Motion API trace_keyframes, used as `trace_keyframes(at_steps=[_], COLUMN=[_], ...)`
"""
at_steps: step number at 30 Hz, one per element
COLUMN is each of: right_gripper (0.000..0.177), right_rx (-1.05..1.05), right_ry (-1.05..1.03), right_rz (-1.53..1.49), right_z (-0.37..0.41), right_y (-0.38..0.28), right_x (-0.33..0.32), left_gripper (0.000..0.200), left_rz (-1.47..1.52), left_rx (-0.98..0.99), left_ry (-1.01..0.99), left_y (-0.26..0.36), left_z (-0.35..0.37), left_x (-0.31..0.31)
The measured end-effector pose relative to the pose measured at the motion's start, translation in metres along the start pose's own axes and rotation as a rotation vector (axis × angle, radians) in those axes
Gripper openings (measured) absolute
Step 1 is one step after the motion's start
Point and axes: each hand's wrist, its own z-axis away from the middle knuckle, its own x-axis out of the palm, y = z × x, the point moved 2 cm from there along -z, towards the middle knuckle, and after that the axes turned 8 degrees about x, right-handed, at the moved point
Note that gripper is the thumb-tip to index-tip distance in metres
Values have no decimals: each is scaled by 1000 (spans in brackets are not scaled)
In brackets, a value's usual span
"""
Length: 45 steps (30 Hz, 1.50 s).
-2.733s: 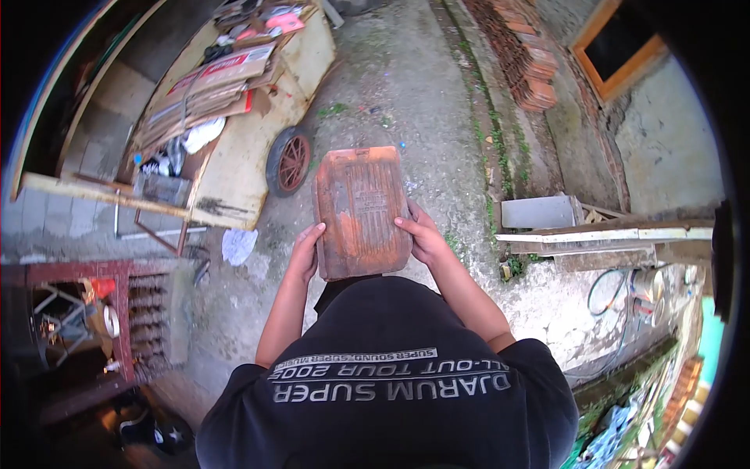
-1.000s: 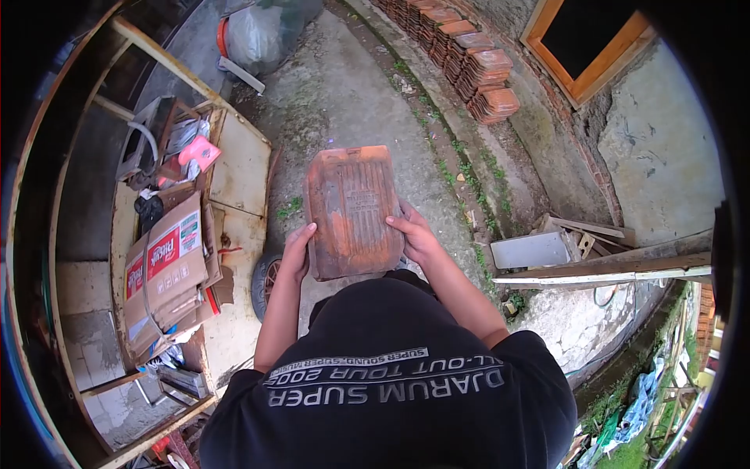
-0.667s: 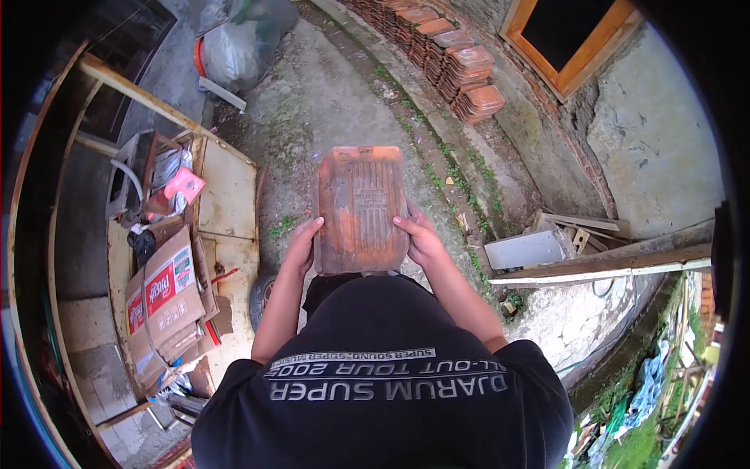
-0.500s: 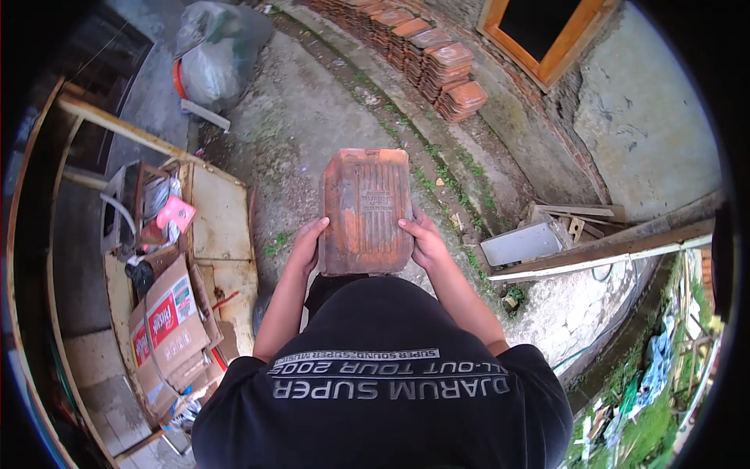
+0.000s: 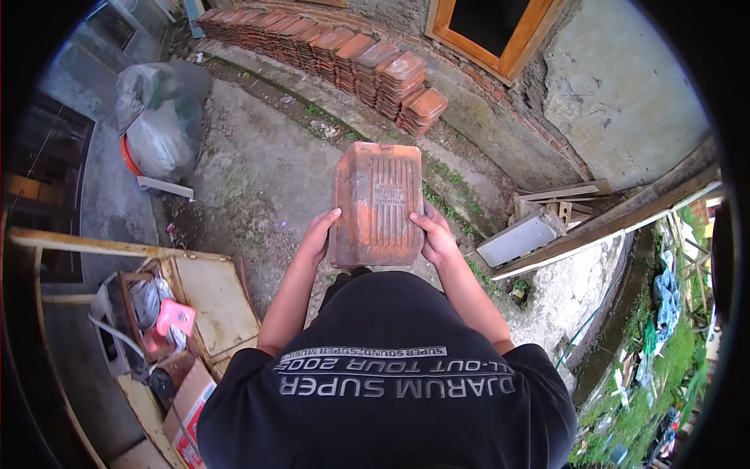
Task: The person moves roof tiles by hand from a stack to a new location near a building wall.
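Observation:
A reddish-brown clay roof tile (image 5: 376, 205), ribbed along its face and stamped with raised lettering, is held out in front of my body. My left hand (image 5: 319, 234) grips its left edge, thumb on the face and the other fingers hidden behind. On the opposite edge my right hand (image 5: 435, 236) grips in the same way, its thumb pressing the lower right face. Farther ahead, stacks of similar roof tiles (image 5: 336, 55) run in a row along the wall, with a lower stack (image 5: 423, 111) at the near end.
At left stands a large plastic sack (image 5: 162, 129). Nearer are a rusty cabinet (image 5: 211, 293) and a cardboard box (image 5: 187, 406). Wooden boards and a grey block (image 5: 519, 244) lie at right beside a long beam (image 5: 609, 227). A wood-framed window (image 5: 500, 66) is in the wall.
The view has swung left and forward, so more of the tile row shows. The tile is still in both hands and has turned slightly, appearing a little farther right.

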Motion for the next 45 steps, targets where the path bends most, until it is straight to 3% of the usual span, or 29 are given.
trace_keyframes(at_steps=[11,23,31,40,45], right_gripper=[73,74,72,73,71], right_rx=[-9,158,249,328,330], right_ry=[16,-54,-120,-150,-133], right_rz=[56,-17,11,36,44], right_z=[-111,-207,-325,-460,-502], right_y=[-6,17,10,-43,-59], right_x=[51,76,91,86,73], left_gripper=[50,48,52,43,53], left_rz=[32,76,58,99,67], left_rx=[-23,-27,17,1,16], left_ry=[18,161,253,368,354], left_y=[51,68,93,147,152], left_z=[-81,-107,-175,-283,-331], left_x=[-67,-136,-191,-190,-196])
